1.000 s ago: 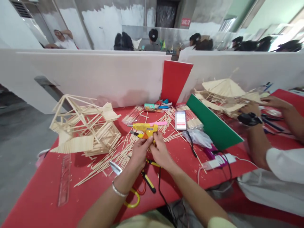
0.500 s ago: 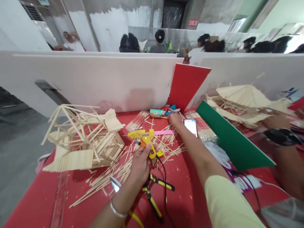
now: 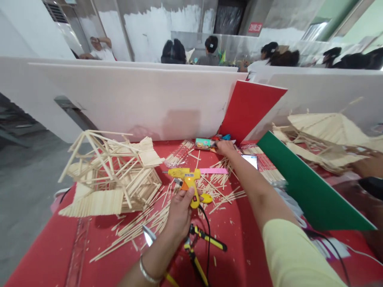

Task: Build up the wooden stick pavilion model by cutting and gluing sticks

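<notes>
My left hand (image 3: 178, 213) is wrapped round the handle of a yellow hot glue gun (image 3: 184, 173), its nozzle aimed left and a pink glue stick (image 3: 214, 171) poking out the back. My right hand (image 3: 225, 147) reaches to the back of the table, beside a green packet (image 3: 204, 143) and small items; its fingertips are hidden among them. Left of the glue gun stands a model building of thin wooden sticks (image 3: 119, 175). Loose sticks (image 3: 221, 185) lie scattered below my right hand. Yellow-and-black pliers (image 3: 209, 238) rest under my left wrist.
White boards (image 3: 143, 99) wall off the table's back, with a red panel (image 3: 253, 107) against them. A green panel (image 3: 308, 191) slants along the right, near a phone (image 3: 249, 160) and bagged sticks (image 3: 269, 167). A neighbour's stick model (image 3: 326, 127) stands beyond. The glue gun's cord (image 3: 208, 243) trails frontward.
The view has swung a little left, so things sit further right. My right hand has moved slightly among the items at the back. My left hand still grips the glue gun.
</notes>
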Demonstrator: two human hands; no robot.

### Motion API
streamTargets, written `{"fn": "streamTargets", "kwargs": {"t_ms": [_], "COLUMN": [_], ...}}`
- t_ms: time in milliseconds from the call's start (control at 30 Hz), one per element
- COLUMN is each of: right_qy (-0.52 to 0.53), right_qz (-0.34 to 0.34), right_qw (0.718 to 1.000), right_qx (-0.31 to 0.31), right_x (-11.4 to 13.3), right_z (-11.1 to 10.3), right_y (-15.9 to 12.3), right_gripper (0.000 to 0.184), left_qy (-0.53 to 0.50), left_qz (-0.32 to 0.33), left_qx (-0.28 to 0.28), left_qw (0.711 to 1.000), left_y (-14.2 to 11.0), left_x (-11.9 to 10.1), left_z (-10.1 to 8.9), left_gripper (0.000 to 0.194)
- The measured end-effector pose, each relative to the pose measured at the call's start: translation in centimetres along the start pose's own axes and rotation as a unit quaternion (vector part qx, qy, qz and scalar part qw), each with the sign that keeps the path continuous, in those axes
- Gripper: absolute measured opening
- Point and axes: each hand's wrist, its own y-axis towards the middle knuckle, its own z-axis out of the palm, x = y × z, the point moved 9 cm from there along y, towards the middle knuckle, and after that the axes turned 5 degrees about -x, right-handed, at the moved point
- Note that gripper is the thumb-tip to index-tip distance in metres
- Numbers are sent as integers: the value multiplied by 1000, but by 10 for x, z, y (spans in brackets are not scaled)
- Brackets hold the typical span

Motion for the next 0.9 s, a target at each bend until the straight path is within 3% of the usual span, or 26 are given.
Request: {"fn": "streamTargets", "kwargs": {"t_ms": [267,600,800,900], "right_qy": [18,107,135,130], "right_qz": [67,87,77,76], "right_qw": [997,985,982,984], "right_qx": [-22,-104,-105,-100], "right_x": [-15,-29,-5,13], "right_z": [-15,-41,-52,-60], "right_y": [-5,-21,-35,-35], "right_gripper": [39,41,54,51], "left_qy": [3,-27,-14,-9], "left_qz": [-1,3,-2,3], "left_qx": [-16,-10,0,1], "left_qw": [1000,1000,1000,1000], "left_y": [-7,-7,-16,-19], "left_x": [-2,-4,4,5], "left_z": [-6,-3,-4,-5], "left_gripper": [39,37,35,37]}}
